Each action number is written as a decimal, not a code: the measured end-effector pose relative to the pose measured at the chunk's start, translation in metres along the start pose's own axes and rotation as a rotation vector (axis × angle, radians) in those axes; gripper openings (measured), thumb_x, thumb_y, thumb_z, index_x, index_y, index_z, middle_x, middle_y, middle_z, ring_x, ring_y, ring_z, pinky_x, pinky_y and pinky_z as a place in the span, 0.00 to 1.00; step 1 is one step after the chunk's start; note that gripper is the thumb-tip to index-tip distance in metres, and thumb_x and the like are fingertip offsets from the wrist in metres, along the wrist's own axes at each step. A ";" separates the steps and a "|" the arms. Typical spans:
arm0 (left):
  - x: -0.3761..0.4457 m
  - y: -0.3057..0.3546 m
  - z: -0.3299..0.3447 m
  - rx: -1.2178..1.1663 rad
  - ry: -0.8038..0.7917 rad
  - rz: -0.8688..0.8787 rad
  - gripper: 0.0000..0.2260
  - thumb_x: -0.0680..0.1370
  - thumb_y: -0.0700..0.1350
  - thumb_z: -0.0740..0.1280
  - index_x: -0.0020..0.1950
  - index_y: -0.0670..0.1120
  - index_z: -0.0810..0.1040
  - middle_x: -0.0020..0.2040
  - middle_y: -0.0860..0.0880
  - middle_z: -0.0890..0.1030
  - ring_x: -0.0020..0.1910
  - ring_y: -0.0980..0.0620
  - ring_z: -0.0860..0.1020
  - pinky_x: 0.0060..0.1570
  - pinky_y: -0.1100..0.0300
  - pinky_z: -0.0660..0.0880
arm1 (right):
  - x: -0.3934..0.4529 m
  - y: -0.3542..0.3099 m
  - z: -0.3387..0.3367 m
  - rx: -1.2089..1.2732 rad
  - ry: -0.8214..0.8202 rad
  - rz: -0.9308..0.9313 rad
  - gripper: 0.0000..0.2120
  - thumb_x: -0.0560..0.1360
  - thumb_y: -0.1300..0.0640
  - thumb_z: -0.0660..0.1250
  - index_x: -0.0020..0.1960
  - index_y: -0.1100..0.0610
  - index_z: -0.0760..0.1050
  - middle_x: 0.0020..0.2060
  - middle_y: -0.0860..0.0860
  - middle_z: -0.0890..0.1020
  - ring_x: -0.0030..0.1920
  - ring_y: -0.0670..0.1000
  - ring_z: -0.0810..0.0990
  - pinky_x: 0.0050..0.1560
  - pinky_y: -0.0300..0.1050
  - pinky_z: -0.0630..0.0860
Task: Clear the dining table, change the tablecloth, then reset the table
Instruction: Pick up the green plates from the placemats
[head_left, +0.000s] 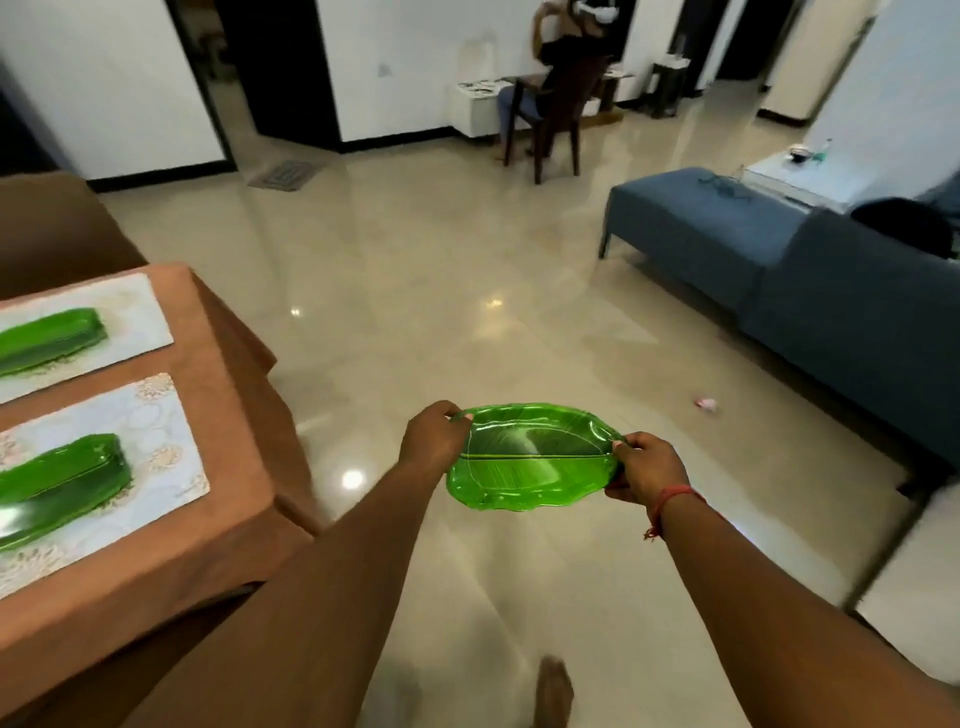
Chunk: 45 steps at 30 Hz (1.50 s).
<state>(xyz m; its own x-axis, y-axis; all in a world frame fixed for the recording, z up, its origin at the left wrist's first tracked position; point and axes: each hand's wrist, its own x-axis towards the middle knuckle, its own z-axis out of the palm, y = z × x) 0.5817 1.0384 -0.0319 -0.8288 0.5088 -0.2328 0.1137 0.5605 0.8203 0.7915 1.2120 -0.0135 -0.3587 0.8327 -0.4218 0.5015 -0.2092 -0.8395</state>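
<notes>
A green leaf-shaped plate (530, 460) is gripped at its 9 o'clock rim by the left hand (434, 441) and at its 3 o'clock rim by the right hand (647, 470), thumbs curled over the edge. Both arms are stretched forward, and the plate is held level above the floor (415, 291). At 9 o'clock, two more green plates (57, 483) are seen on placemats (156, 441) on the brown-clothed table (228, 405).

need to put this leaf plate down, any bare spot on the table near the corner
Both placemats, far and near, already carry green plates. Bare brown tablecloth shows only as the strip between the mats and the margin along the table's edge, too narrow for the leaf plate.
</notes>
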 end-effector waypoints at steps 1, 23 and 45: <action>0.017 0.001 -0.005 0.028 0.036 0.009 0.06 0.78 0.50 0.68 0.46 0.49 0.78 0.42 0.46 0.80 0.45 0.42 0.81 0.46 0.49 0.80 | 0.026 -0.014 0.013 -0.012 -0.037 -0.021 0.08 0.81 0.61 0.62 0.44 0.57 0.76 0.37 0.59 0.80 0.33 0.58 0.80 0.34 0.50 0.80; 0.175 -0.151 -0.312 0.046 0.473 -0.552 0.14 0.81 0.56 0.64 0.49 0.45 0.78 0.48 0.42 0.81 0.49 0.45 0.78 0.42 0.57 0.66 | 0.116 -0.258 0.568 -0.526 -1.009 -0.455 0.06 0.78 0.57 0.65 0.49 0.50 0.81 0.43 0.55 0.83 0.43 0.58 0.82 0.47 0.60 0.83; 0.113 -0.273 -0.359 -0.911 1.311 -1.411 0.08 0.73 0.36 0.61 0.48 0.36 0.78 0.44 0.37 0.80 0.43 0.36 0.83 0.37 0.41 0.83 | -0.105 -0.165 0.852 -1.319 -1.989 -1.099 0.16 0.75 0.64 0.63 0.62 0.57 0.78 0.52 0.59 0.82 0.50 0.60 0.81 0.50 0.46 0.77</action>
<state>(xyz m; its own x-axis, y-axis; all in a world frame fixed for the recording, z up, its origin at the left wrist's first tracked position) 0.2607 0.7079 -0.0949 0.0504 -0.7255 -0.6863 -0.6662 -0.5364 0.5181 0.0752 0.7224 -0.1228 -0.2058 -0.8304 -0.5178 -0.4996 0.5441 -0.6741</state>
